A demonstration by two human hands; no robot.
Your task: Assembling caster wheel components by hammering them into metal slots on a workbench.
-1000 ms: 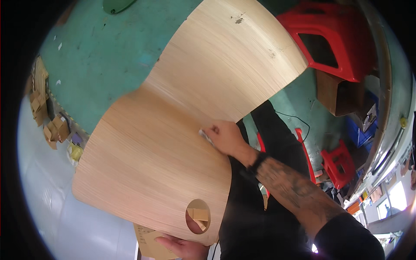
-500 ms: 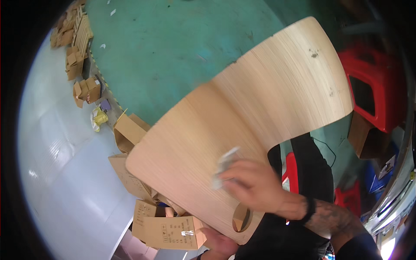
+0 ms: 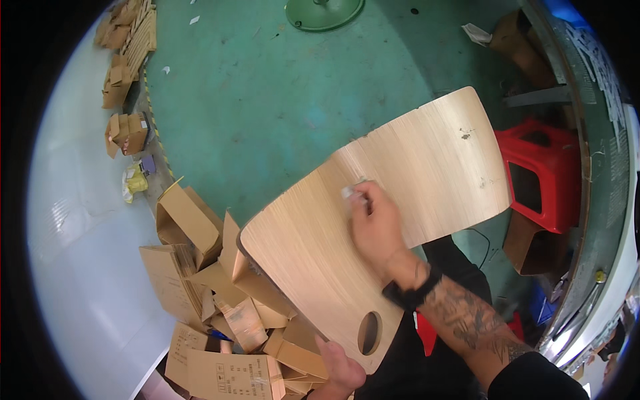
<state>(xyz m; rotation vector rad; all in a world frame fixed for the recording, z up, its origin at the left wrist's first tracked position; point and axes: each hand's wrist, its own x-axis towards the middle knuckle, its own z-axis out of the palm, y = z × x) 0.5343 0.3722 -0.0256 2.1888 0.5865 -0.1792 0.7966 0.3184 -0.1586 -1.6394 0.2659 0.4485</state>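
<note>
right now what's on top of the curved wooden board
On the board are dark marks toward its far end; over it, the right hand holds something small and pale. Whatever lies directly beneath that hand is covered and can't be seen.

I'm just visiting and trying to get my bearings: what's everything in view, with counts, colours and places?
Bent panel: one, pale wood, centre
Crumpled pad: one, whitish, in the right hand
Stool: one, red, right of the panel
Heaped cardboard boxes: several, brown, lower left
More cardboard boxes: several, brown, upper left
Crumpled item: one, yellow, left
Round base: one, green, top centre
Floor: one, green, beyond the panel
Smooth surface: one, pale, far left
Items at the right rim: too cluttered to count
Wristband: one, black, right wrist
Left hand: one, bare, panel's lower edge
Right hand: one, bare, over the panel's middle
</note>
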